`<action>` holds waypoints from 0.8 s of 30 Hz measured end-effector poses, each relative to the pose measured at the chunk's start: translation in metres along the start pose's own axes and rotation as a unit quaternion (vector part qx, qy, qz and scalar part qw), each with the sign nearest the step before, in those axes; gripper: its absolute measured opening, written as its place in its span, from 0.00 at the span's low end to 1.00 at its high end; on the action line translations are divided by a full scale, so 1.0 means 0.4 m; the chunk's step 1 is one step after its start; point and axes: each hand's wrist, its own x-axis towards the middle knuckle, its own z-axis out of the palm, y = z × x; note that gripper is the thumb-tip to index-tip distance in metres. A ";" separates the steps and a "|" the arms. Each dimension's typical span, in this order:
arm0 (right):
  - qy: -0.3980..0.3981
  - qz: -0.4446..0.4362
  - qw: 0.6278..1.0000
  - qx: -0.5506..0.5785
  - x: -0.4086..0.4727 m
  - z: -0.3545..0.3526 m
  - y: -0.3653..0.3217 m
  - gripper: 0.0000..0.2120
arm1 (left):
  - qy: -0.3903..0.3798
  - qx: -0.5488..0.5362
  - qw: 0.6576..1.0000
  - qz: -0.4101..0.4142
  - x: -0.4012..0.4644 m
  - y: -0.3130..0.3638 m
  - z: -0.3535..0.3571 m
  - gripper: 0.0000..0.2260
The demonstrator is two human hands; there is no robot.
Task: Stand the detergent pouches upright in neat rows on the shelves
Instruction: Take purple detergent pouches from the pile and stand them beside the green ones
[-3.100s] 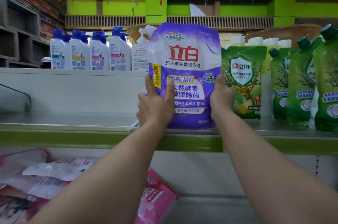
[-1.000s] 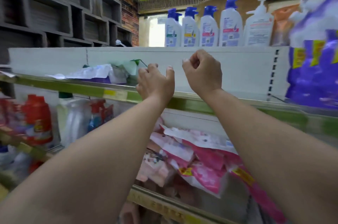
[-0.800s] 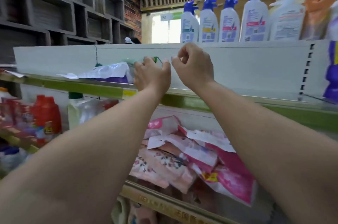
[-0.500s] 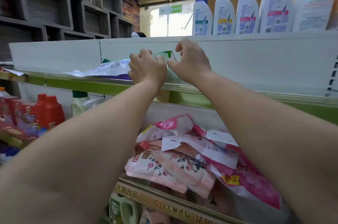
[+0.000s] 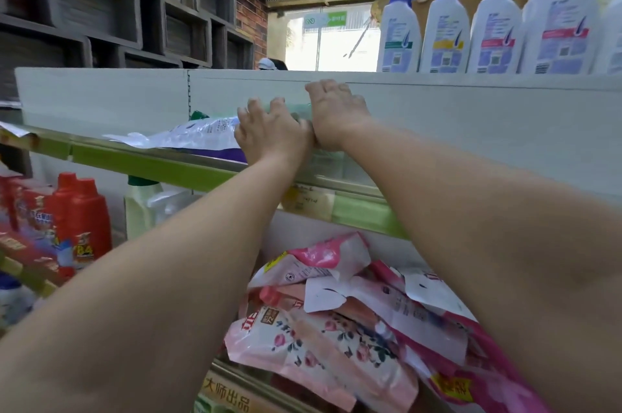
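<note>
A white and purple detergent pouch (image 5: 188,139) with a green cap lies flat on the upper green-edged shelf (image 5: 161,170). My left hand (image 5: 272,134) rests on its right part with the fingers spread over it. My right hand (image 5: 333,116) is pressed against the left hand, with its fingers curled over the pouch's pale green right end (image 5: 298,109). The fingertips of the right hand are hidden behind the knuckles. Several pink detergent pouches (image 5: 336,328) lie in a loose heap on the shelf below my arms.
White pump bottles with blue tops (image 5: 471,22) stand in a row behind the white back panel (image 5: 471,116). Red detergent bottles (image 5: 79,220) and a pale bottle (image 5: 141,207) stand on the lower left shelf. Dark wooden cubbies (image 5: 117,8) fill the left wall.
I let go of the upright purple pouch and turned left. Both hands reached along the shelf and have come down on the pouch that lies flat.
</note>
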 end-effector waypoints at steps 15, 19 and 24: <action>-0.035 -0.033 0.995 -0.089 0.059 0.040 -0.023 0.14 | -0.006 0.019 1.000 -0.013 0.010 -0.009 0.012 0.21; -0.012 -0.005 0.996 -0.087 0.027 0.023 -0.009 0.14 | -0.001 0.024 1.000 -0.016 0.010 -0.010 0.013 0.20; -0.006 0.014 0.994 -0.104 -0.026 -0.012 0.027 0.14 | -0.010 0.045 0.999 -0.009 0.000 0.000 0.009 0.21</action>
